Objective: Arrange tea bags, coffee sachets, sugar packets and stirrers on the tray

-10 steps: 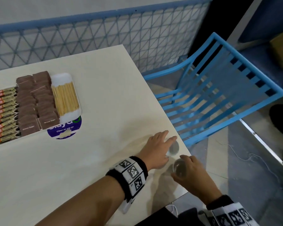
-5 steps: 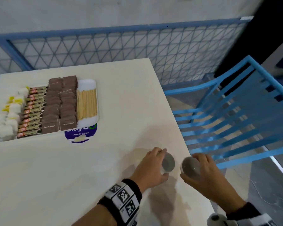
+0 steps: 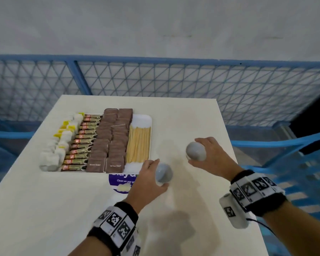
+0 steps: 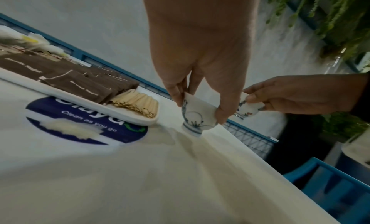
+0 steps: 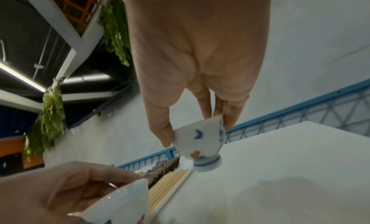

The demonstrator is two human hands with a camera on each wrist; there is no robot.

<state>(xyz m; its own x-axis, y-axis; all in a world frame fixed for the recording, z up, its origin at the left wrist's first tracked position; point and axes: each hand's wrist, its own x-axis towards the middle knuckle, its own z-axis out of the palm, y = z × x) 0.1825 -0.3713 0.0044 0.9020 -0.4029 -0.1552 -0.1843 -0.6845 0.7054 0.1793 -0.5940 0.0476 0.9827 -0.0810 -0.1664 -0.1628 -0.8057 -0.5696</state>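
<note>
A white tray [image 3: 143, 119] on the table holds rows of white tea bags [image 3: 59, 145], coffee sachets [image 3: 81, 143], brown sugar packets [image 3: 111, 141] and wooden stirrers [image 3: 139, 145]. My left hand [image 3: 159, 173] grips a small white porcelain cup [image 4: 197, 116] with blue painting by its rim, just above the table at the tray's near right corner. My right hand [image 3: 194, 150] holds a second small painted cup [image 5: 202, 142] in the air, farther right of the tray beside the stirrers.
A round blue sticker [image 3: 121, 180] lies on the white table [image 3: 63, 209], partly under the tray's front edge. The table's right edge is close to my right wrist, with a blue chair [image 3: 294, 163] beyond it. A blue mesh railing [image 3: 174, 80] runs behind.
Both hands have lifted the two cups from the table's near right edge and carried them left and forward toward the tray. The head view has swung to face the tray.
</note>
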